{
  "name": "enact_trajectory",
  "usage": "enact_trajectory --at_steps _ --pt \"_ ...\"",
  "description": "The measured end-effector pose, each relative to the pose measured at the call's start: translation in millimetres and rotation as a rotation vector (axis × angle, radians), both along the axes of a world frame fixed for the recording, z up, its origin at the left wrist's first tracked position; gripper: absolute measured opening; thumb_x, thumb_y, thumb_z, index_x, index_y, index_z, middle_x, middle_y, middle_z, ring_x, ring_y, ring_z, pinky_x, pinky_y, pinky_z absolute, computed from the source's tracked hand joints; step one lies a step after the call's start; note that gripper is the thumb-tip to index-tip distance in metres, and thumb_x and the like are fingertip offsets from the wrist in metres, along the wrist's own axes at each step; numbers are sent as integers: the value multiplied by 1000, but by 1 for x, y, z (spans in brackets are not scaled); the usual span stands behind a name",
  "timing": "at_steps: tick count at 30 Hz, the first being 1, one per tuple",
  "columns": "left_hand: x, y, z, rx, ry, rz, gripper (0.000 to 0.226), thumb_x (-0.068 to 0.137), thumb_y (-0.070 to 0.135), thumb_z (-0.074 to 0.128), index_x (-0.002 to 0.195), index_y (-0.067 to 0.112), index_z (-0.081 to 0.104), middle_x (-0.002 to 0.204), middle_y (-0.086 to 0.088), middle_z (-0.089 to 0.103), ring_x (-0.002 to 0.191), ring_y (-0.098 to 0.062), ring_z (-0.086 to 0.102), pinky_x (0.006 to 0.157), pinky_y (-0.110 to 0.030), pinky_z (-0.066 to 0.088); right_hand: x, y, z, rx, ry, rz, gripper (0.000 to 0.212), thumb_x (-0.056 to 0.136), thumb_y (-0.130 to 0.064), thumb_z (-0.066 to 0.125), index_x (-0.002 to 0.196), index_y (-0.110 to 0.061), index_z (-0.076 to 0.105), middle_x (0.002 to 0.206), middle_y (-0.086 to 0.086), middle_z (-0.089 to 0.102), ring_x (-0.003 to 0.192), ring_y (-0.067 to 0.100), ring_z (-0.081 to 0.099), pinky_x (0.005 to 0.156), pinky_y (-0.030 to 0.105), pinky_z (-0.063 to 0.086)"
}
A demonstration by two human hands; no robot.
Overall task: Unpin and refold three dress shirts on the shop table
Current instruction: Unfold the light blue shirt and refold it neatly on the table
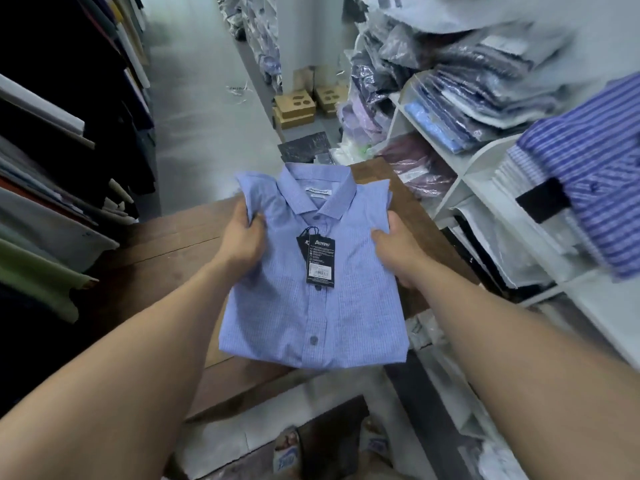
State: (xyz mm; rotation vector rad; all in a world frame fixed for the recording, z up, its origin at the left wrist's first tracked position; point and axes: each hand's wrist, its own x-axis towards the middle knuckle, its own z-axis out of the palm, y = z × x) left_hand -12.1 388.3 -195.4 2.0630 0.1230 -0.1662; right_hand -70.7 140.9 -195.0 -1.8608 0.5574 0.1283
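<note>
**Both hands grip one folded blue shirt over the table**

The folded light-blue dress shirt (311, 313) sits front-up between the two hands, over the right part of the brown wooden table (162, 251). Its lower edge reaches past the table's near edge. Whether it rests on the wood or is held just above it cannot be told.

The left hand (244, 235) is closed on the shirt's left shoulder, with bunched cloth pinched between the thumb and the curled fingers. The right hand (398, 244) clasps the opposite edge below the right shoulder: its thumb lies on the front of the cloth, and its fingers go under the shirt, out of sight.

The collar (317, 188) points away from the person and the placket is buttoned. A black hang tag (320, 259) lies on the chest, between the two thumbs.

To the right stand white shelves (464, 168) stacked with bagged shirts (485, 98), and a folded purple-striped shirt (595, 168) lies on top, nearer the camera. Fabric rolls (52, 174) line the left side. Cardboard boxes (298, 109) sit on the floor beyond the table.
</note>
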Motion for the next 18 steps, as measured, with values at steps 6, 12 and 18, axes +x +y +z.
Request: enact_trajectory --at_steps 6,12,18 --pt "-4 -109 32 -85 -124 -289 41 104 24 38 145 24 42 134 -4 58 125 -30 52 94 -32 37 -54 -52 45 -168 -129 -235 36 104 -18 39 137 -29 47 113 -8 57 87 9 58 64 24 41" --pt "-36 -220 86 -264 -237 -515 39 102 30 37 141 27 45 126 4 61 117 -23 56 98 -37 44 -130 -128 98 -246 -208 -574 40 104 -21 41 143 -30 43 125 -5 60 91 16 62 74 31 54" --pt "-78 -314 120 -374 -307 -710 36 106 23 38 141 18 46 123 0 61 103 -16 55 85 -26 39 -212 -194 125 -271 -264 -770 24 101 -19 39 118 -33 51 108 8 66 80 20 60 67 33 49"
